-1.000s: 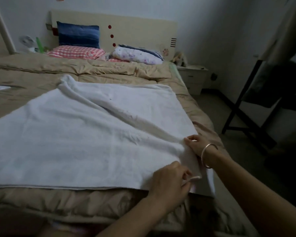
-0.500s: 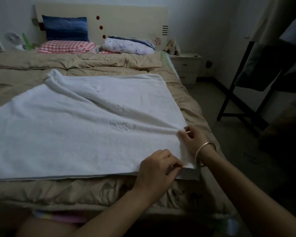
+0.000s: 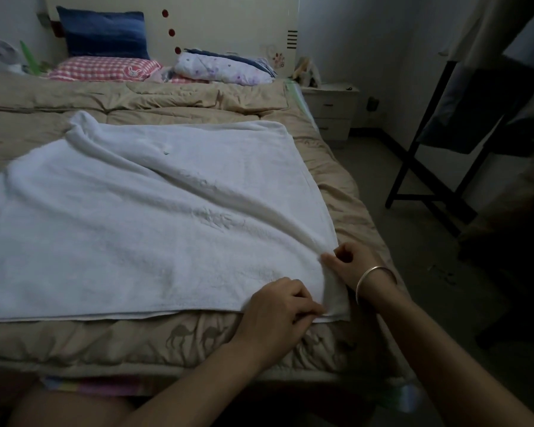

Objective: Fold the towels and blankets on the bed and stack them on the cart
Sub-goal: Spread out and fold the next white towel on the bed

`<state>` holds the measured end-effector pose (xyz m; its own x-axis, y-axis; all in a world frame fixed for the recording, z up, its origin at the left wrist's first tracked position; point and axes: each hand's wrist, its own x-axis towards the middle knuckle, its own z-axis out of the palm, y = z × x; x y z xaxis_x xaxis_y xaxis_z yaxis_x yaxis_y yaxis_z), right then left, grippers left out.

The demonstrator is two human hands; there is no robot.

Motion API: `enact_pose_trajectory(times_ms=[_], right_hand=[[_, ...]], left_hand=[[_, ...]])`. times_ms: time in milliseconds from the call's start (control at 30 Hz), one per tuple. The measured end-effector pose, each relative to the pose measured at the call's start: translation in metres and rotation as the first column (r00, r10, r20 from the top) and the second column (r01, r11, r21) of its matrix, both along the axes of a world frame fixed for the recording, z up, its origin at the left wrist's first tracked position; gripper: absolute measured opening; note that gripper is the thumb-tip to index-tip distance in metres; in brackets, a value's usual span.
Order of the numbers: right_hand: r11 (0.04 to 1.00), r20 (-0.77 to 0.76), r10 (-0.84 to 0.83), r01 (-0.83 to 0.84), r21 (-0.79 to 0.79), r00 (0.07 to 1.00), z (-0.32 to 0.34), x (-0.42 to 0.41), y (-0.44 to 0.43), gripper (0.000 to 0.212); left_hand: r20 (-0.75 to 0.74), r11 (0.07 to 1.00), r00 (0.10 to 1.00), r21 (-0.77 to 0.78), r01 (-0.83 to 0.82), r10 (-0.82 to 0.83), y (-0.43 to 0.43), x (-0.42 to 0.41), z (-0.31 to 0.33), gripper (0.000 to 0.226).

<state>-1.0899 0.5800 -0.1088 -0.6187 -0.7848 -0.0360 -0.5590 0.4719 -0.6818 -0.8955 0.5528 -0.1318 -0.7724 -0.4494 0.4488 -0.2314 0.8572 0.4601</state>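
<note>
White towel [image 3: 151, 226] spread across the bed's tan quilt [image 3: 198, 340], its near right corner close to the bed's near edge. Left hand [image 3: 278, 312] with fingers [image 3: 305, 308] curled, pinching that corner. Right hand [image 3: 349, 263] pinching the right edge just beyond. Likely trouble: folding over the diagonal ridge and getting a skewed fold, dropping an underlying layer from a shallow pinch, or dragging the corner off the bed.

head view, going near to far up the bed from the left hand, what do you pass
left hand → white towel it pinches → tan quilt → red checked pillow → blue pillow → headboard
</note>
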Motion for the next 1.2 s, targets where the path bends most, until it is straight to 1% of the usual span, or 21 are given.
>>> enact_pose_trajectory(times_ms=[133, 200, 300, 367, 433, 500, 600, 667, 733, 800, 833, 900, 967, 1033, 1133, 1200], right_hand=[[0.996, -0.026, -0.064, 0.066, 0.059, 0.998, 0.001, 0.009, 0.011, 0.024], [0.994, -0.037, -0.073, 0.076, 0.077, 0.997, 0.003, 0.013, 0.018, 0.024], [0.99, 0.049, -0.103, 0.098, 0.104, 0.993, 0.001, 0.016, 0.028, 0.028], [0.989, 0.118, -0.117, 0.105, 0.103, 0.986, -0.003, 0.019, 0.036, 0.031], [0.992, 0.126, -0.104, 0.093, 0.089, 0.987, -0.005, 0.021, 0.041, 0.033], [0.994, 0.117, -0.08, 0.07, 0.089, 0.99, -0.004, 0.025, 0.045, 0.035], [0.997, 0.115, -0.071, 0.067, 0.04, 0.991, -0.006, 0.033, 0.049, 0.035], [0.995, 0.105, -0.094, 0.096, -0.019, 0.99, -0.01, 0.041, 0.05, 0.031], [0.992, 0.079, -0.111, 0.116, -0.056, 0.991, -0.013, 0.049, 0.051, 0.029], [0.986, 0.094, -0.121, 0.131, -0.104, 0.988, -0.015, 0.052, 0.053, 0.029], [0.98, 0.128, -0.124, 0.141, -0.139, 0.984, -0.015, 0.051, 0.056, 0.029], [0.967, 0.168, -0.126, 0.158, -0.199, 0.978, -0.01, 0.046, 0.065, 0.027], [0.962, 0.14, -0.112, 0.143, -0.232, 0.984, -0.005, 0.039, 0.078, 0.021], [0.958, 0.129, -0.098, 0.128, -0.256, 0.987, -0.004, 0.035, 0.091, 0.018], [0.965, 0.113, -0.121, 0.143, -0.219, 0.986, -0.013, 0.034, 0.1, 0.023], [0.97, 0.054, -0.145, 0.153, -0.19, 0.988, -0.021, 0.034, 0.099, 0.025]], left_hand=[[-0.037, 0.998, 0.999, -0.041, 0.036, -0.037, 0.005, -0.001, 0.002, 0.018], [-0.033, 0.999, 0.999, -0.024, 0.024, -0.025, 0.008, -0.001, 0.002, 0.018], [-0.005, 0.997, 0.999, 0.075, -0.031, 0.031, 0.01, -0.003, 0.003, 0.018], [0.015, 0.996, 0.999, 0.08, -0.038, 0.037, 0.011, -0.003, 0.004, 0.017], [0.028, 1.0, 0.999, 0.011, -0.018, 0.017, 0.012, 0.0, 0.004, 0.018], [0.06, 0.994, 0.998, -0.109, -0.015, 0.021, 0.01, 0.008, 0.004, 0.021], [0.104, 0.952, 0.989, -0.299, -0.068, 0.103, 0.002, 0.025, 0.004, 0.026], [0.109, 0.915, 0.976, -0.382, -0.132, 0.186, -0.006, 0.039, 0.005, 0.03], [0.09, 0.897, 0.96, -0.39, -0.21, 0.264, -0.015, 0.055, 0.01, 0.032], [0.062, 0.903, 0.954, -0.345, -0.254, 0.292, -0.023, 0.067, 0.017, 0.032], [0.056, 0.912, 0.96, -0.332, -0.242, 0.275, -0.024, 0.07, 0.02, 0.031], [0.067, 0.923, 0.98, -0.352, -0.153, 0.188, -0.019, 0.071, 0.024, 0.028], [0.086, 0.911, 0.99, -0.406, -0.069, 0.114, -0.01, 0.068, 0.023, 0.024], [0.086, 0.898, 0.993, -0.44, -0.032, 0.078, -0.003, 0.063, 0.02, 0.021], [0.083, 0.894, 0.994, -0.447, -0.024, 0.069, 0.001, 0.057, 0.01, 0.018], [0.084, 0.906, 0.993, -0.422, -0.04, 0.083, 0.001, 0.054, 0.003, 0.017]])
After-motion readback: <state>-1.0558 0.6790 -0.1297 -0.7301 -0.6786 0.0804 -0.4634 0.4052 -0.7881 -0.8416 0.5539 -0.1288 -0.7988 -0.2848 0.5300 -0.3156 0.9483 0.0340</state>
